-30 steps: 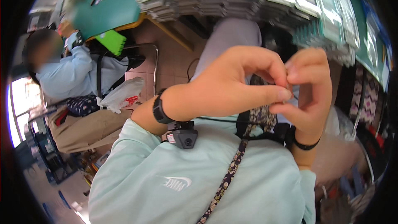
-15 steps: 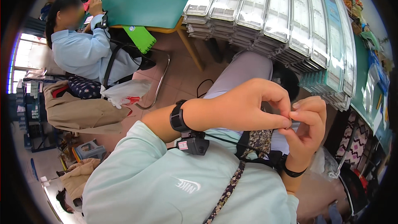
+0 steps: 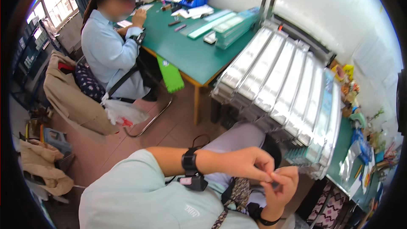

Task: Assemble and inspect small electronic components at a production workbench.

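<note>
In front of my body, my left hand (image 3: 241,163) and my right hand (image 3: 282,184) meet at their fingertips. Thumb and forefinger of each are pinched together. Whatever lies between the fingertips is too small and blurred to make out. Beyond my hands rise stacks of long clear plastic cases (image 3: 271,76) with pale contents, standing side by side. A dark band with a small black camera (image 3: 194,182) sits on my left wrist, and another dark band (image 3: 268,222) circles my right wrist.
At the left a person (image 3: 112,55) in light blue sits at a green table (image 3: 182,55). A bright green sheet (image 3: 170,75) hangs off its edge. A beige jacket (image 3: 70,97) and white plastic bag (image 3: 123,112) hang on the chair. Another green tabletop (image 3: 339,167) lies right.
The view has tilted up and swung, so more of the table and wall shows. My hands stay pinched together and appear lower in the picture.
</note>
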The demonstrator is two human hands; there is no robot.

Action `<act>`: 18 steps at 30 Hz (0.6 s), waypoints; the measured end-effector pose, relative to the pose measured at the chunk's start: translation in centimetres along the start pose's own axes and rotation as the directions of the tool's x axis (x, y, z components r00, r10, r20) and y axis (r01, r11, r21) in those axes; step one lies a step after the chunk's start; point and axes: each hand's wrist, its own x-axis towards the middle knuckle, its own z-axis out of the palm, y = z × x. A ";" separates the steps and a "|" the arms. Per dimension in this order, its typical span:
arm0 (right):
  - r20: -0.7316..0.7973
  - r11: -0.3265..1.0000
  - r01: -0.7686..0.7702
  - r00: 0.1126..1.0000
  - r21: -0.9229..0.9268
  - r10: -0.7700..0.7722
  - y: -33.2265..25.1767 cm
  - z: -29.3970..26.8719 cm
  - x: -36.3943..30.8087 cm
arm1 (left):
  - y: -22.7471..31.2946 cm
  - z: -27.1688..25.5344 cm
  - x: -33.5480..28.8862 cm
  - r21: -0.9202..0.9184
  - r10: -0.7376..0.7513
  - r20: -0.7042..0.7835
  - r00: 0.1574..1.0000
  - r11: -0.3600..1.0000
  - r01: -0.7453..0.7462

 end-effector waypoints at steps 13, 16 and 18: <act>0.101 0.995 0.093 0.990 0.024 -0.095 -2.9 -0.6 -0.6 | 0.9 0.6 -1.9 0.166 0.088 0.110 0.990 0.980 -0.106; 0.120 0.988 0.155 0.981 -0.026 -0.150 -3.8 -0.9 -0.5 | 0.7 0.9 -2.4 0.083 0.098 0.117 0.988 0.991 -0.108; 0.128 0.980 0.178 0.978 -0.085 -0.166 -4.5 -1.0 -0.4 | 0.9 1.3 -2.4 0.040 0.109 0.107 0.988 0.993 -0.114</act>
